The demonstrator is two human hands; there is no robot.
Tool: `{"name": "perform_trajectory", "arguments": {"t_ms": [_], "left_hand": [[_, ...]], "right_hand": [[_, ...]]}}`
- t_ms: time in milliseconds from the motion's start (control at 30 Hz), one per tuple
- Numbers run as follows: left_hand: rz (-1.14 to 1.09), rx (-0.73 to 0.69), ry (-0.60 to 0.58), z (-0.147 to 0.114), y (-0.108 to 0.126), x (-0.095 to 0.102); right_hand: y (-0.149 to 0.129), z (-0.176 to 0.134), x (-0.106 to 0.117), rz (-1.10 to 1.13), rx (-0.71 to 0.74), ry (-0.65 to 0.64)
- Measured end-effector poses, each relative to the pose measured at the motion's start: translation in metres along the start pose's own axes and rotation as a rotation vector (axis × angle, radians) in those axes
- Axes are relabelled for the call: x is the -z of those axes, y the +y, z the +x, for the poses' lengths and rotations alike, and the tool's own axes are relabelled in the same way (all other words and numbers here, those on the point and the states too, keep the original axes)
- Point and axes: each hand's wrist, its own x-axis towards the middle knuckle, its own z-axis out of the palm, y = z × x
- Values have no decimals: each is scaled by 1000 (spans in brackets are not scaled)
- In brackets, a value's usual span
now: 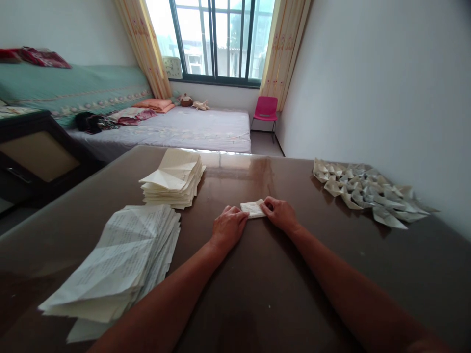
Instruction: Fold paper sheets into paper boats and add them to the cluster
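Note:
A small folded piece of paper with writing on it lies on the brown table in front of me. My left hand grips its left end, fingers closed over the edge. At the opposite end my right hand pinches the upper right corner between thumb and fingers. Left of my hands sit two stacks of creased sheets: a cream stack farther off and a printed white stack closer in. Over on the right, several folded paper boats are grouped in rows.
The glossy brown table spans the foreground, with a white wall along its right. Beyond its far edge are a bed, a pink chair and a window. A dark cabinet stands at the left.

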Motion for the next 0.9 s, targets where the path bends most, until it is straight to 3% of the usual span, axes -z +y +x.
{"name": "perform_trajectory", "arguments": {"t_ms": [733, 900], "left_hand": [[229, -102, -37, 0, 9, 5], [101, -67, -7, -1, 2, 4]], "right_hand": [[-7, 4, 0, -85, -52, 10], [-7, 4, 1, -90, -48, -10]]}}
